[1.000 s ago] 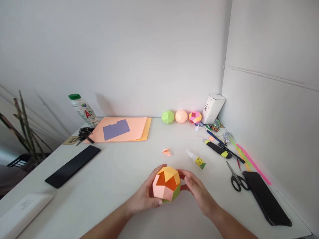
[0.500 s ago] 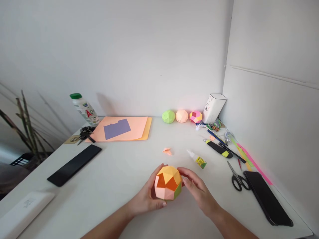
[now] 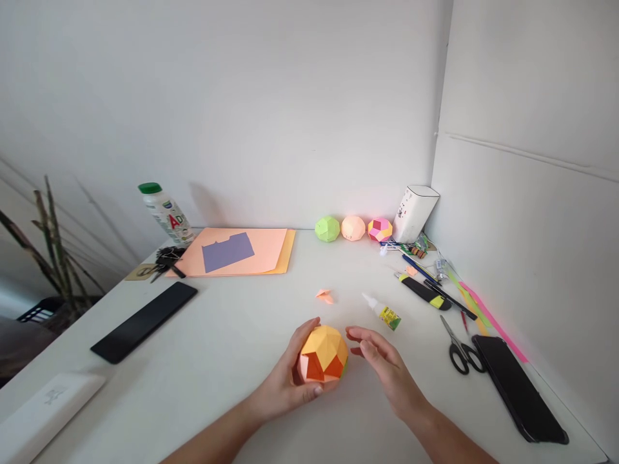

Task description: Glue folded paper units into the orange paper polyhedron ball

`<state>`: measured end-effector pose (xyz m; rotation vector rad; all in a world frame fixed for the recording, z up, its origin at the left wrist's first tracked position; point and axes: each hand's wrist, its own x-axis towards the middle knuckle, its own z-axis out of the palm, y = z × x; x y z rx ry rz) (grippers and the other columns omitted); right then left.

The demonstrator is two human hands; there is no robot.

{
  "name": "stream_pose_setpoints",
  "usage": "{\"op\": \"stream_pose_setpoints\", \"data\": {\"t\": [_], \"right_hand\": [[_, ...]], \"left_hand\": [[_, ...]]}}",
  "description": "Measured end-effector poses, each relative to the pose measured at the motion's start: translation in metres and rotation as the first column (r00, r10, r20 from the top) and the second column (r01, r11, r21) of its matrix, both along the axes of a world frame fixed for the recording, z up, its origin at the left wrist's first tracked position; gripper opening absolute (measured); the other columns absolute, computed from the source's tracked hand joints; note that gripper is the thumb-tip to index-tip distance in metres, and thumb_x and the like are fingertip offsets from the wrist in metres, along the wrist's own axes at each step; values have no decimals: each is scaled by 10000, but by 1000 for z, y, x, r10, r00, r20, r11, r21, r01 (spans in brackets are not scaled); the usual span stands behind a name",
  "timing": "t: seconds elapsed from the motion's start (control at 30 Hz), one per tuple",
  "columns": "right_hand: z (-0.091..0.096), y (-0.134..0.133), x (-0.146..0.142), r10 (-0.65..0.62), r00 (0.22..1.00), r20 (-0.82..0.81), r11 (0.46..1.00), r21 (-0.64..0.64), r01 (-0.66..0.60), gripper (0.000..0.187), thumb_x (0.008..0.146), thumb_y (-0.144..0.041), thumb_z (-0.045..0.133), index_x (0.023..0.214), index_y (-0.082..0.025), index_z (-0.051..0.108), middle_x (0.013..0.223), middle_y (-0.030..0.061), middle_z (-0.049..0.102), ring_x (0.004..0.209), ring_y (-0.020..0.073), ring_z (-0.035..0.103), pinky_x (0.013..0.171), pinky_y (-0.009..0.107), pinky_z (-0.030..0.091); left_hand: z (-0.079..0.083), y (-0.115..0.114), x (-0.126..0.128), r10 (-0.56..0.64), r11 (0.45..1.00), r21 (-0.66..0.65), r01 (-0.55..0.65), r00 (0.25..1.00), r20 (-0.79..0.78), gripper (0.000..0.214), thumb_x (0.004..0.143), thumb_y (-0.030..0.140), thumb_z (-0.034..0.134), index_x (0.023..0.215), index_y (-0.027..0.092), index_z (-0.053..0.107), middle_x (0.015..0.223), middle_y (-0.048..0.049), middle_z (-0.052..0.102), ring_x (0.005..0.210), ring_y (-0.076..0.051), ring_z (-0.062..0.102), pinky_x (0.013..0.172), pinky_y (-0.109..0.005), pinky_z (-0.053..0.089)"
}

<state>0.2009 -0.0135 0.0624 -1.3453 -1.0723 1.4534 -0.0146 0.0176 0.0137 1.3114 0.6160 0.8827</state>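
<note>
A faceted paper ball (image 3: 325,348) in orange, pink and green rests in my left hand (image 3: 283,380), whose fingers wrap its left side with the thumb in front. Openings between its facets show a darker orange inside. My right hand (image 3: 384,367) is just right of the ball, apart from it, with fingers slightly curled and nothing between them. Beyond the ball lies a small folded peach paper piece (image 3: 325,296). A glue bottle (image 3: 384,312) with a white nozzle lies on its side to the right of that piece.
Scissors (image 3: 461,348), a utility knife (image 3: 424,292) and a black phone (image 3: 520,386) lie on the right. Several paper balls (image 3: 353,228) stand along the wall. At left are paper sheets (image 3: 271,251), a black slab (image 3: 145,321), keys (image 3: 169,258) and a bottle (image 3: 167,212).
My right hand has come off the ball and moved slightly away. The ball has turned in my left hand, so its yellow-orange top tilts toward me.
</note>
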Motion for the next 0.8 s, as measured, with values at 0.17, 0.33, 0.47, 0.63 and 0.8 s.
{"op": "stream_pose_setpoints", "data": {"t": [0.17, 0.33, 0.47, 0.63, 0.8], "right_hand": [[-3, -1, 1, -7, 1000, 6, 1000, 21, 7, 426, 846, -580, 575, 1125, -271, 667, 1302, 77, 598, 1185, 296, 551, 1042, 469, 393], [-4, 0, 0, -16, 1000, 18, 999, 37, 15, 428, 842, -584, 574, 1087, -249, 678, 1265, 85, 618, 1187, 299, 540, 1027, 464, 404], [-4, 1, 0, -28, 999, 23, 999, 33, 27, 417, 847, -583, 566, 1061, -244, 681, 1242, 88, 625, 1175, 307, 539, 1020, 478, 405], [-3, 1, 0, -25, 999, 24, 999, 30, 24, 402, 848, -578, 567, 1022, -235, 684, 1204, 87, 638, 1146, 301, 551, 1023, 474, 400], [-3, 1, 0, -25, 999, 34, 1000, 19, 24, 408, 846, -588, 564, 1003, -231, 684, 1185, 85, 643, 1128, 296, 560, 1003, 459, 411]], "left_hand": [[2, 1, -5, 74, 995, 69, -70, 996, -58, 744, 811, 594, 602, 1430, 290, 323, 1472, -108, 300, 1320, -362, 341, 1072, -452, 362], [5, 2, -3, 245, 955, -169, -243, 969, -10, 498, 899, 578, 460, 1279, 256, 477, 1406, -107, 422, 1194, -298, 496, 936, -391, 480], [8, 9, 2, 459, 827, -327, -457, 885, -78, 393, 837, 584, 560, 942, 205, 580, 1094, -76, 601, 920, -226, 608, 748, -308, 514], [9, 18, 0, 531, 774, -352, -525, 843, -89, 415, 765, 591, 630, 759, 178, 586, 820, -49, 627, 768, -198, 611, 688, -286, 500], [9, 17, 0, 511, 789, -355, -501, 857, -73, 390, 780, 563, 625, 717, 180, 583, 769, -32, 590, 730, -182, 575, 651, -265, 477]]}}
